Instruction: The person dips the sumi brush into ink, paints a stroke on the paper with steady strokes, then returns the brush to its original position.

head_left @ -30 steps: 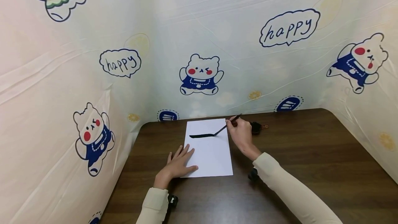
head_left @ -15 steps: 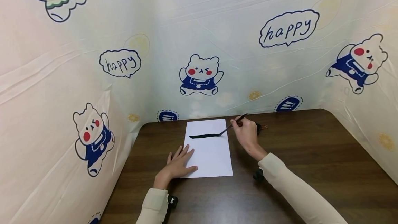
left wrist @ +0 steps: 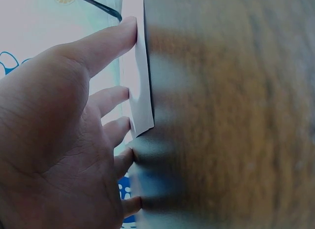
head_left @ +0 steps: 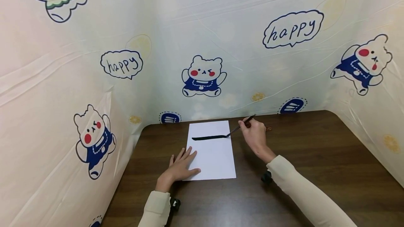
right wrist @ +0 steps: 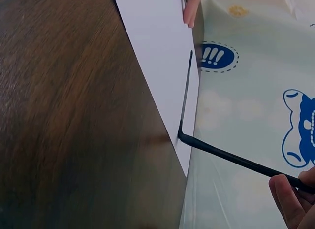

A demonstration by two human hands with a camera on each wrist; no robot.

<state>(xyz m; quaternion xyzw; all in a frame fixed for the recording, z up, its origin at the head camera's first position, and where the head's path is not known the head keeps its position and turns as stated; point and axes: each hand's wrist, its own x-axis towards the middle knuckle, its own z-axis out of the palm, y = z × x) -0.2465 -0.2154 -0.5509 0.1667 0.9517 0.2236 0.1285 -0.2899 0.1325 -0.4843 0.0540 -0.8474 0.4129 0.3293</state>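
A sheet of white paper lies on the wooden table, with a thick black stroke running across its upper part. My right hand pinches a dark brush by the handle, just right of the sheet. In the right wrist view the brush's bent tip touches the paper at the stroke's end, near the sheet's edge. My left hand rests with fingers spread on the paper's lower left edge. The left wrist view shows its thumb and some fingertips on the sheet, the others on the table.
The brown table stretches out on both sides of the paper. Behind my right hand, a small reddish-brown tip of an object shows. A pale curtain printed with cartoon bears hangs around the table's back and sides.
My right hand has moved to the right with the brush, and the black stroke has grown longer toward the sheet's right edge. The left hand has stayed in place.
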